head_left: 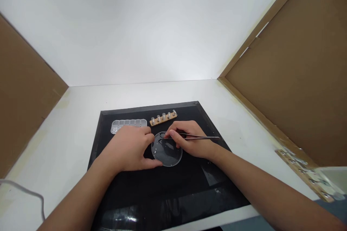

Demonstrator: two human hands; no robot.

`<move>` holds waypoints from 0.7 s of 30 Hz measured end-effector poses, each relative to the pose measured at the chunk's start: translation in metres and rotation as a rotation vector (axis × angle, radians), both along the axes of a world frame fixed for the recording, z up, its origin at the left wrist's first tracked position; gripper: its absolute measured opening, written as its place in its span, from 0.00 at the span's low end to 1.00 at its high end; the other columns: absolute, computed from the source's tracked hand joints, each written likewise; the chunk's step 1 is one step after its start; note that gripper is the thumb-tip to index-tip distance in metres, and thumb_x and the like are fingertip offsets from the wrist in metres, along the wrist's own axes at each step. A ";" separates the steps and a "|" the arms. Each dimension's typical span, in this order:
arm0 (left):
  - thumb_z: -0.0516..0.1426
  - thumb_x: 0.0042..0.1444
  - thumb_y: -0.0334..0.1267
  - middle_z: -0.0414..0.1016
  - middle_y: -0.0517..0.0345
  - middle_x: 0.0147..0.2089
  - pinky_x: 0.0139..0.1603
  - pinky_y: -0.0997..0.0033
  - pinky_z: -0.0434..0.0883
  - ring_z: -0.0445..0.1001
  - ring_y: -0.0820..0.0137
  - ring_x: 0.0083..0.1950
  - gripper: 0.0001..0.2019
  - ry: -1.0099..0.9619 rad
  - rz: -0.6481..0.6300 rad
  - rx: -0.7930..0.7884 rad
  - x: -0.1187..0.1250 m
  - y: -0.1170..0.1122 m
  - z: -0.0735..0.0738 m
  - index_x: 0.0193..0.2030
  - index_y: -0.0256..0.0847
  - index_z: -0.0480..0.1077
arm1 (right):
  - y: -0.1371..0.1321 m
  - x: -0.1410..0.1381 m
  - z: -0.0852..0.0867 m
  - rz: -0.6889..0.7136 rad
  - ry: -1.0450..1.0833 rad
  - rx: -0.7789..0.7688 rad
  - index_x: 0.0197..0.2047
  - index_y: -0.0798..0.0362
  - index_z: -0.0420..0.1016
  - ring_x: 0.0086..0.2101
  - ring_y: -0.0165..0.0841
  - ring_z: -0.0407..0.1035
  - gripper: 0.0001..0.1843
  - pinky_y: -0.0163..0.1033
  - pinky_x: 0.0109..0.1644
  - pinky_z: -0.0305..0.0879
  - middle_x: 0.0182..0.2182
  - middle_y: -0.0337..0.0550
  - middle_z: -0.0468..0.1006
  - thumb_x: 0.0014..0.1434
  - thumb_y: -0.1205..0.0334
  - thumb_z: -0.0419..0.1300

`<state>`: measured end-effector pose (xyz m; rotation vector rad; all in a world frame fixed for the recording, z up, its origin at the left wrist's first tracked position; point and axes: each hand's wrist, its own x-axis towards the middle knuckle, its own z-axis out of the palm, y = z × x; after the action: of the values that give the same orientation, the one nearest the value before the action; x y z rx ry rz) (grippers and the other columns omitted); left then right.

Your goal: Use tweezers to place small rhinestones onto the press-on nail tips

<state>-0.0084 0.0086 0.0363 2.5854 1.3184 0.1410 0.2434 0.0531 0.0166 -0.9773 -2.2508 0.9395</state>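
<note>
A clear, shallow petri dish lies on the black mat, with several tiny bright specks in it. My left hand grips it from the left, the thumb at its near edge and the fingers curled by its far left edge. Between the thumb and fingers of my right hand is a pair of metal tweezers. Their tips point left over the dish, and whether anything is between them is too small to tell. Behind my left hand sits a clear compartment box, partly covered by that hand, with small shiny pieces in its left end.
Past the dish, a tan strip carries several clear cylinders. A similar strip lies at the table's right edge. The black mat covers the middle. Brown panels stand at both sides, and a cable runs at left.
</note>
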 end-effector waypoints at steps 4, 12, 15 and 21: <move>0.64 0.59 0.63 0.81 0.54 0.42 0.32 0.63 0.66 0.81 0.58 0.41 0.24 -0.012 0.000 -0.006 0.001 0.000 -0.001 0.44 0.43 0.81 | 0.000 -0.003 -0.001 -0.043 0.020 -0.068 0.38 0.55 0.82 0.22 0.27 0.72 0.17 0.31 0.27 0.66 0.27 0.40 0.80 0.75 0.56 0.56; 0.63 0.59 0.64 0.82 0.55 0.42 0.31 0.63 0.64 0.81 0.58 0.40 0.24 -0.031 0.003 -0.005 -0.001 -0.001 -0.003 0.45 0.44 0.81 | 0.000 -0.005 -0.001 -0.058 0.041 -0.124 0.38 0.55 0.82 0.21 0.26 0.71 0.18 0.31 0.26 0.66 0.28 0.41 0.81 0.74 0.55 0.56; 0.64 0.58 0.64 0.81 0.55 0.41 0.31 0.63 0.64 0.81 0.59 0.39 0.24 -0.021 0.004 -0.003 -0.001 -0.001 -0.003 0.45 0.44 0.81 | 0.000 -0.004 -0.001 -0.020 0.042 -0.126 0.39 0.55 0.82 0.22 0.26 0.71 0.18 0.31 0.27 0.66 0.30 0.41 0.82 0.75 0.54 0.57; 0.65 0.58 0.63 0.81 0.55 0.40 0.31 0.64 0.65 0.80 0.60 0.39 0.23 -0.042 -0.001 0.018 0.000 0.000 -0.003 0.45 0.44 0.80 | 0.002 0.001 -0.003 0.066 0.072 -0.123 0.38 0.56 0.82 0.22 0.26 0.72 0.20 0.30 0.26 0.65 0.29 0.41 0.81 0.76 0.54 0.56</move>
<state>-0.0087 0.0089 0.0332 2.5835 1.3079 0.2068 0.2440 0.0553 0.0133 -0.9108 -2.1989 1.1355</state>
